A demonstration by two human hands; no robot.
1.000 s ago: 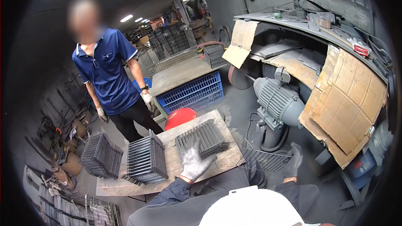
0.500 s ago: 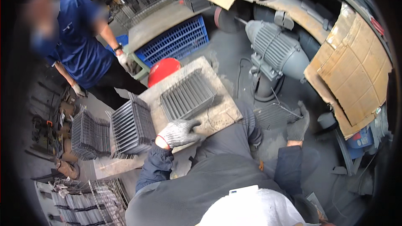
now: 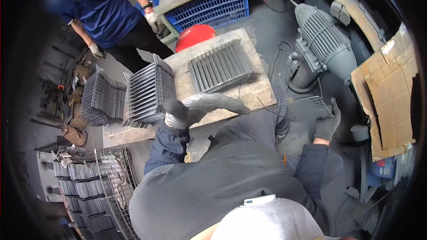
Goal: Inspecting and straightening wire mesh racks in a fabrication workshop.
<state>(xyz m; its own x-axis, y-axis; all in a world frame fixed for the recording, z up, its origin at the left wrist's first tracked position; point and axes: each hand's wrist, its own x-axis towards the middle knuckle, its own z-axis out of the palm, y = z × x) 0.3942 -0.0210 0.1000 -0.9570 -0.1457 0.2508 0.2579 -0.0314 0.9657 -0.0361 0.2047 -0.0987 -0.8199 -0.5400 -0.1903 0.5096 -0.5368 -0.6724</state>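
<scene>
A worker point(image 3: 195, 169) in dark clothes and a white cap point(image 3: 275, 218) sits at a low board point(image 3: 262, 78) in a cluttered workshop, a loose wire rack point(image 3: 304, 108) gripped at the right side. The right hand point(image 3: 328, 122), in a grey glove, has its fingers closed on the rack's far right end, and from that grip the rack reaches leftward, its long axis running across the worker's front over one leg toward the near right edge of the board; whether its left end touches the board, I cannot tell. The right hand is plainly the nearer one to this rack. The left hand point(image 3: 202, 106), gloved and blurred, lies over the board's near edge with its fingers stretched out to the right, loosely extended, nothing visible in them, and well apart from the held rack. Just beyond that left hand, a neat stack of racks point(image 3: 221, 66) lies flat on the board, its long side running left to right. Two more bundles, a tall one point(image 3: 151, 91) and a bent one point(image 3: 103, 98), stand to the left. A co-worker point(image 3: 109, 22) in a blue shirt looks on beyond the board near a red stool point(image 3: 195, 37), gloved hands hanging down, while a grey motor point(image 3: 324, 38) stands on the right.
</scene>
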